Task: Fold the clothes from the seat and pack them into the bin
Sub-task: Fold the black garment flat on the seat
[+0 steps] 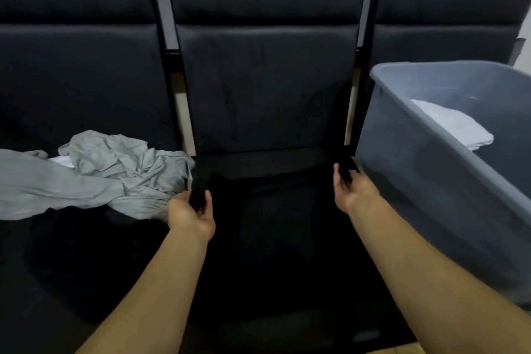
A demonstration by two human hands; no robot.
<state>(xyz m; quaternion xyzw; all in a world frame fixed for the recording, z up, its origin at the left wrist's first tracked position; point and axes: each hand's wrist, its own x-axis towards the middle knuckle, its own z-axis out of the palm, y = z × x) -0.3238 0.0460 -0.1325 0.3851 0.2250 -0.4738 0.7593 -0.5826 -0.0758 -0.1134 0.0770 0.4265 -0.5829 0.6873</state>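
left hand (pixel 192 211): yours, fingers curled, pinching one top corner of the black garment (pixel 273 227).
right hand (pixel 349 190): yours, fingers curled round the other top corner, just beside the bin wall.
black garment: spread over the middle seat (pixel 258 164) between your hands; dark on dark, so its edges and lower hem are hard to tell.
step in hand: looks like laying the garment flat and squaring its top edge before the first fold.
next move: likely needs both corners kept level and the cloth pulled taut, then one side carried across to the other; watch for hidden wrinkles in the dark fabric.
grey clothes (pixel 109 172): crumpled heap on the left seat, touching your left hand's side, not yet folded; something white peeks from under it.
bin (pixel 431 169): grey-blue, on the right seat, tilted in view.
white folded item (pixel 457 126): already lying inside the bin.
progress: early to middle, by my read.
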